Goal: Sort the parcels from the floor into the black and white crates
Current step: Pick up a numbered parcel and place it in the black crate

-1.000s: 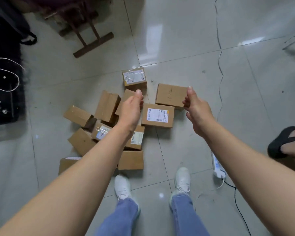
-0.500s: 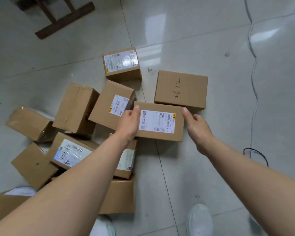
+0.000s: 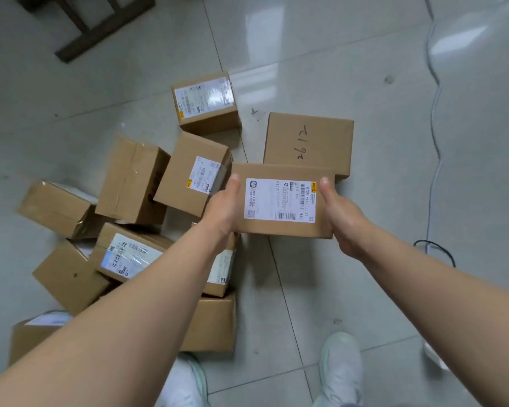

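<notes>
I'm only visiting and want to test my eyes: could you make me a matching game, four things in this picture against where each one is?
Things:
1. parcel labelled K117
2. parcel with pen marks
3. right shoe
4. dark wooden frame

Places:
A. top left corner
B. on the floor, just beyond the held one
C. gripped between the left hand and the right hand
D. bottom edge

Pairs: 1-C, 2-B, 3-D, 4-A.

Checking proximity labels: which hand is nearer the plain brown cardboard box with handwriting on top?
Right. The right hand is close beside the handwritten cardboard box; left hand is across the held labelled parcel.
</notes>
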A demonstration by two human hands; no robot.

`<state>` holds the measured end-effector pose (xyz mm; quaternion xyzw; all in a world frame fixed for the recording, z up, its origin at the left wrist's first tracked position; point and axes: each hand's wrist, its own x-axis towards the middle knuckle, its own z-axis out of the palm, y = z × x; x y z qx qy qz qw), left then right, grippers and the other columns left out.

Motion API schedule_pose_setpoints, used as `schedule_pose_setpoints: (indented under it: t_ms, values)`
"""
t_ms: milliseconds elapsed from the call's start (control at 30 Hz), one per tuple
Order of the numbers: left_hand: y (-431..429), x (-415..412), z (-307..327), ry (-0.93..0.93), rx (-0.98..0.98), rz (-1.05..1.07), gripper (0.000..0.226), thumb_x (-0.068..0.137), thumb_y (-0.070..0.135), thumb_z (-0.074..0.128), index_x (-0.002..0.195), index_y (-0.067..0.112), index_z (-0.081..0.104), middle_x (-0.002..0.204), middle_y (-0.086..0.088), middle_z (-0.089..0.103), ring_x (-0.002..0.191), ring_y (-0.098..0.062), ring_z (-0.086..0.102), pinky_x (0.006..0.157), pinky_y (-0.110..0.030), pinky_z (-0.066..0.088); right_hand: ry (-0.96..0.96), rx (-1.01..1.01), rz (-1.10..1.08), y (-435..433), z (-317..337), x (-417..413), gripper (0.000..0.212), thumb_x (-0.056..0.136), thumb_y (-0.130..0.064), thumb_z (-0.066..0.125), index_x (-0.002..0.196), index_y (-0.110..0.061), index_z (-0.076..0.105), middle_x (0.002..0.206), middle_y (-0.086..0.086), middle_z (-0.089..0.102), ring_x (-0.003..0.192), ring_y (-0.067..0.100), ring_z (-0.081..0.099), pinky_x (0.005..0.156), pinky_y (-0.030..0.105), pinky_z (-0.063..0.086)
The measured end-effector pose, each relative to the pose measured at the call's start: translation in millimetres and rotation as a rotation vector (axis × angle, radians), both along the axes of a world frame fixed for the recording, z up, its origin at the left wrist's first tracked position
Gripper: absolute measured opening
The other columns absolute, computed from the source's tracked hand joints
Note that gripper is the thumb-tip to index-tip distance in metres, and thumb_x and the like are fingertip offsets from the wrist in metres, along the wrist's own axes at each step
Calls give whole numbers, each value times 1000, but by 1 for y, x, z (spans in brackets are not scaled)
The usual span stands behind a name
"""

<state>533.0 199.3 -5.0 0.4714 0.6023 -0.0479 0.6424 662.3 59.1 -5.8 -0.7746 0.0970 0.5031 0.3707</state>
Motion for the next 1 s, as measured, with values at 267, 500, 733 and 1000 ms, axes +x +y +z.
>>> schedule_pose_setpoints:
  t_ms: [267,500,733,1000]
  values:
    - [15,3,193,-154,18,105,48,98,53,31,100,22,67,96,2,74,95,-16,66,92,-34,46,-166,90,13,28,198,16,52,91,-64,35,115,-25,59,116,-9,55,111,15,49,102,32,32]
    - [50,-20,390,-281,136,273,48,97,48,39,110,10,65,107,-8,70,101,-24,65,100,-46,46,-316,269,7,72,392,10,51,93,-60,34,104,-20,65,109,2,69,106,23,62,101,46,42]
    - [88,-68,565,-441,297,365,40,96,48,42,101,16,66,69,12,73,56,1,66,59,-28,46,-428,553,2,113,571,-32,45,94,-58,37,112,-22,58,98,-1,70,90,13,67,67,27,53]
    - [94,-151,706,-544,453,413,44,95,55,38,97,21,67,67,15,72,55,-1,67,43,-20,50,-505,727,-24,127,702,-114,39,93,-58,37,96,-25,57,84,-10,69,72,0,66,52,15,47]
